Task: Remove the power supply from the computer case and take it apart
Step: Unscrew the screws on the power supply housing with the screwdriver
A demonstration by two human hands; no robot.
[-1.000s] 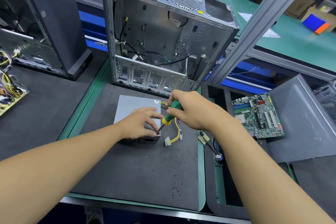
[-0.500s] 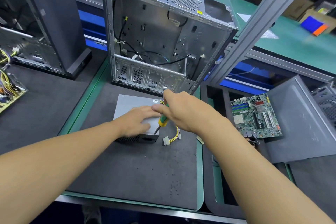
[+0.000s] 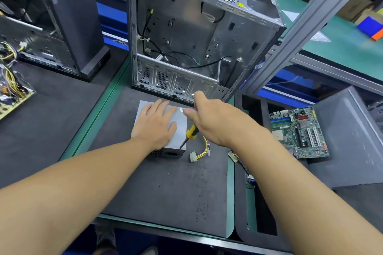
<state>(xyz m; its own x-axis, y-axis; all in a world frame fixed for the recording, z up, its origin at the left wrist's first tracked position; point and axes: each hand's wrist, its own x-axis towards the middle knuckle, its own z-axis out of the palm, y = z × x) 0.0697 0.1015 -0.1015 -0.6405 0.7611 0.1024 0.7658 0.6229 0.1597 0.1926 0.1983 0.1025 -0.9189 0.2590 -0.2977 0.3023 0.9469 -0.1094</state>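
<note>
1. Grey steel power supply (image 3: 179,128) sits flat on the dark mat of the surface (image 3: 165,192), just in front of the gutted computer case (image 3: 186,33). It's out of the case, so step one of the task looks done.
2. Head view, hands: left hand (image 3: 155,125) lies open, palm down on the supply's top, pinning it. Right hand (image 3: 215,122) is closed around the yellow-green screwdriver (image 3: 190,131); the shaft angles down and the tip sits at the near right corner of the supply (can't tell whether it's seated in a screw).
3. Head view, rest: yellow cable bundle (image 3: 204,150) with white connectors trails off the supply's right side onto the mat. Bare motherboard (image 3: 298,132) lies well apart to the right, against a grey panel. Another black tower (image 3: 68,16) stands at far left.
4. Step in hand, my read: the take-apart phase, working on cover screws.
5. Next move needs: tip square in the screw head, steady downward pressure from the left hand so the box doesn't skate, then the remaining screws before lifting the cover. Risk: driver slips off the corner towards the cables.
</note>
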